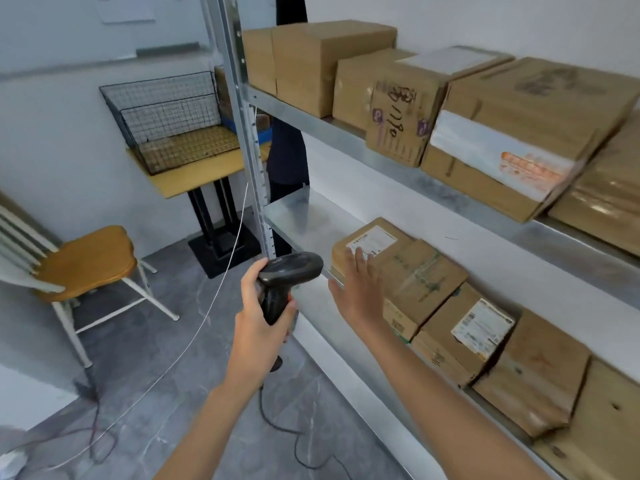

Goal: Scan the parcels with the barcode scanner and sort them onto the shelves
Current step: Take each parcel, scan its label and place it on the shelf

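Cardboard parcels (408, 271) line two metal shelves (311, 216).

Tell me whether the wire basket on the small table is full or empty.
Almost empty. Through the mesh of the wire basket its floor and the small table underneath show; only something small and dark lies near its front, too blurred to name.

The left hand (258, 317) grips the handle of the black barcode scanner (289, 282), held upright just in front of the lower shelf (304, 216). The right hand (360, 289), fingers straight, rests against the leftmost parcel (372, 244) on that shelf. More cardboard parcels fill the upper shelf (346, 133), and a wire basket (173, 119) sits on the worktop (201, 178) beyond.
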